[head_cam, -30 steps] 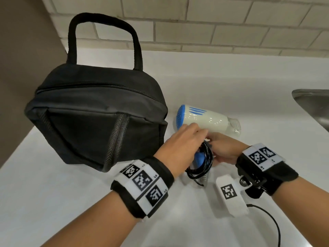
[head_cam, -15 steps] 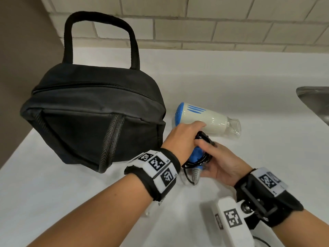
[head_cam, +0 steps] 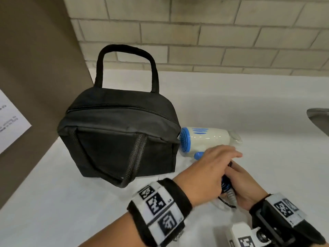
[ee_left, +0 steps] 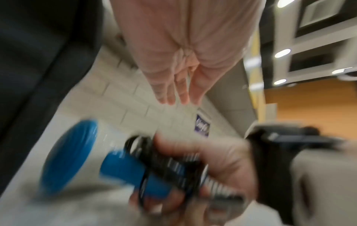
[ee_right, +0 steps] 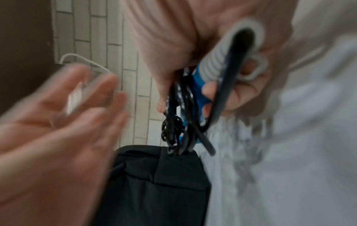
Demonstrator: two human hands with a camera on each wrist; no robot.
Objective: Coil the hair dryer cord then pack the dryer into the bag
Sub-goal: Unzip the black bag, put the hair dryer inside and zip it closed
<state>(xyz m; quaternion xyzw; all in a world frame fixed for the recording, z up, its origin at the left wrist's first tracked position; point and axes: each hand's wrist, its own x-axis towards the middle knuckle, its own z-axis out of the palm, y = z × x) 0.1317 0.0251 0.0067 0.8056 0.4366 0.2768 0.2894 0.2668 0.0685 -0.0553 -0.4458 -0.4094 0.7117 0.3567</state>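
- Two things matter for handling: the hair dryer [head_cam: 204, 139] is a small rigid plastic body, probably light, and its black cord [ee_right: 181, 116] is limp and springy, so the loops will likely loosen if let go.
- The dryer lies on its side on the white worktop [head_cam: 267, 166], just right of the black zip bag [head_cam: 121, 139], its blue intake end toward the bag and its clear nozzle toward the sink rim [head_cam: 320, 120] at the right edge.
- The right hand [head_cam: 247, 186] has its fingers curled tight round the blue folding handle [ee_left: 135, 175], clamping the coiled cord against it; the ribbed grey strain relief [ee_right: 218, 58] sits in the palm.
- The left hand [head_cam: 206, 173] holds nothing: in the left wrist view its fingers are straight and close together above the handle, and from the head view they reach over the right hand.
- The best hold, as I judge it, is exactly this one: handle and coil taken together in one fist, so the loops cannot spring free.
- The glossy barrel looks slippery and the clear nozzle looks the most breakable part; better not to lift by either.
- The bag stands upright toward the worktop's left edge with its zip apparently closed, soft-sided, so it will likely need the free hand to open and steady it.
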